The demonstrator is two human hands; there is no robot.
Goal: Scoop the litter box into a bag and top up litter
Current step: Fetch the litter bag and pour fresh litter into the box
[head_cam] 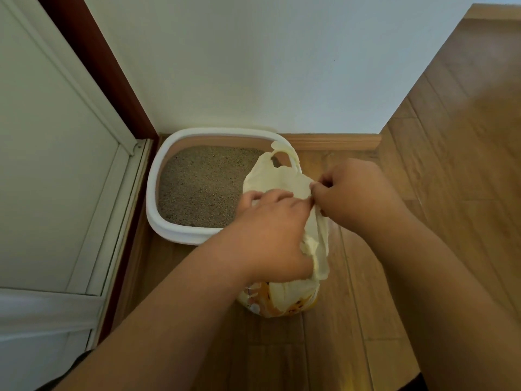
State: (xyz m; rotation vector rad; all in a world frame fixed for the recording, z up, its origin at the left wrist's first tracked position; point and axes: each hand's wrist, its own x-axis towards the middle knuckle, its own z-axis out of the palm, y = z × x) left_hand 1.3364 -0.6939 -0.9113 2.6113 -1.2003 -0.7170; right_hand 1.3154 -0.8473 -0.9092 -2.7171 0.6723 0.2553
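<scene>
A white-rimmed litter box (180, 228) sits on the wooden floor in the corner, filled with grey-brown litter (200, 184). In front of it, to the right, I hold a pale yellow plastic bag (277, 176) with a handle loop pointing up. My left hand (270, 230) grips the bag's near edge and my right hand (352, 193) pinches its right edge. Below the hands an orange and yellow printed litter package (284, 301) stands on the floor, partly covered by the plastic. No scoop is in view.
A white wall (253, 66) with a wooden baseboard (332, 142) runs behind the box. A white door (50, 165) with a dark red frame stands at the left. Wooden floor (451, 165) stretches to the right.
</scene>
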